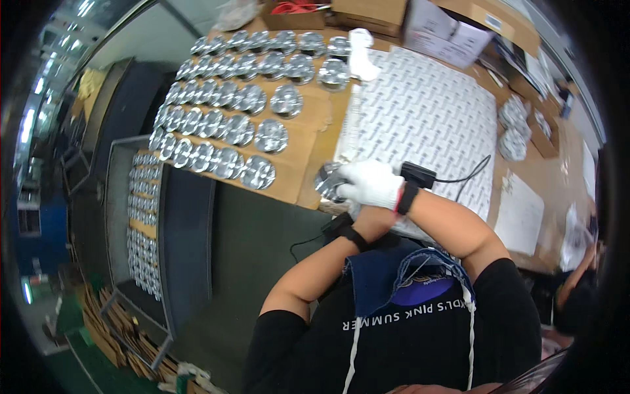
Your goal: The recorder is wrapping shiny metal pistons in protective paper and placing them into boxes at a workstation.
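My right hand (369,182), in a white glove, reaches across to the left side of the white patterned sheet. Its fingers are closed on a round, shiny silver metal part (327,180) by the cardboard's right edge. Beneath it lies my left hand (378,221); only its skin near the wrist shows, and the fingers are hidden behind the right hand and forearm. Black bands circle both wrists, and a small black box (418,175) with a cable sits at the right one. Rows of similar silver parts (257,172) stand on brown cardboard (298,150) to the left.
The white patterned sheet (420,111) covers the middle of the table, with a white cloth item (362,56) at its far left corner. Boxes (443,33) line the back. Wrapped parts (514,128) lie right. A dark cart (187,230) holding more parts stands left.
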The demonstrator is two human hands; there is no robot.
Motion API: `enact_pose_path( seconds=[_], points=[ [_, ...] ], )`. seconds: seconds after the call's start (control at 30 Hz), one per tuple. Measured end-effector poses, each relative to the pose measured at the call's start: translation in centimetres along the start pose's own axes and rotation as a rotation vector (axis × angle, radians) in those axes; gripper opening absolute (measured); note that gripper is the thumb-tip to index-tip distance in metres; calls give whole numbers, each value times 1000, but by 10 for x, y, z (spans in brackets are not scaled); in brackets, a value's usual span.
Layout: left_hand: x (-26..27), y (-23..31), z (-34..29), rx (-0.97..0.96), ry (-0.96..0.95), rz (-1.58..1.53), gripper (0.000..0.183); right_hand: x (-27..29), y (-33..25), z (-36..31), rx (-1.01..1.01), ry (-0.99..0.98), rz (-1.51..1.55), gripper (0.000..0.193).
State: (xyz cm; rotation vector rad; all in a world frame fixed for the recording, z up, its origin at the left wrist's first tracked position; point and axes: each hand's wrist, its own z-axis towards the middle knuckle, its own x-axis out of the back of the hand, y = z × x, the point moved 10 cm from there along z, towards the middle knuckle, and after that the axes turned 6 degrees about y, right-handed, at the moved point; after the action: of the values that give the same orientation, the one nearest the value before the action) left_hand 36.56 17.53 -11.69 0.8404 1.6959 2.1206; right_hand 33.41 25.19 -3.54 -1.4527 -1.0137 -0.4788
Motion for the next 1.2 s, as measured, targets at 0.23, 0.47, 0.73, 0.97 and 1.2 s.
enact_pose_path(
  seconds=[0.23,0.47,0.73,0.97,1.2],
  points=[
    [-16,39,2,-288,-213,498,6,56,146,-145,-374,340,705,23],
    [-29,87,9,-389,-327,463,10,-4,200,-186,-788,273,1066,19],
    [-36,123,45,-362,-374,928,13,26,207,-162,-659,118,295,32],
    [-35,86,108,-431,64,483,37,66,187,-150,-445,-23,203,45],
    [-66,-6,154,242,-307,369,36,85,225,-118,-311,287,-642,25]
  ],
)
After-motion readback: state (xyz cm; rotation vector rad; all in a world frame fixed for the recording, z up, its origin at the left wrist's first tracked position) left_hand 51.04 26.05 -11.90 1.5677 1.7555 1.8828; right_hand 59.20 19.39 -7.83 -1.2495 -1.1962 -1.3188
